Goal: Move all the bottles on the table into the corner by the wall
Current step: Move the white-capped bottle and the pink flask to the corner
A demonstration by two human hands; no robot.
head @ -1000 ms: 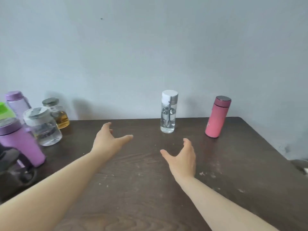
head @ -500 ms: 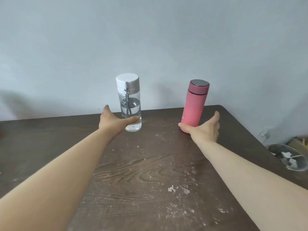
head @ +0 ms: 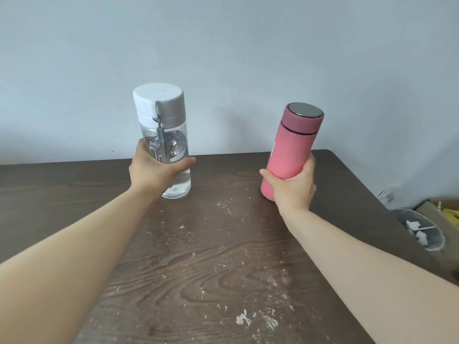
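- We are wrapping our left hand [head: 155, 173] around the lower half of the clear bottle [head: 164, 147], fingers curled fully about it and thumb crossing the front; the low grip is keeping the wet weight under control.
- The clear bottle is standing upright toward the far side of the table [head: 211, 256], left of centre, with water sitting inside under a white cap [head: 159, 100]. Whether its base is touching the wood or just clearing it, we cannot tell.
- We are closing our right hand [head: 294, 187] on the lower part of the pink flask [head: 291, 150], thumb on its left side, fingers going round behind.
- The pink flask is tilting, top leaning right, over the far right part of the table; that lean is suggesting it is coming off the surface.
- We are taking one bottle in each hand, presumably to carry both in a single trip.
- The wall [head: 223, 58] is running just behind both bottles, so each is already sitting far back; only a sideways carry should be left.
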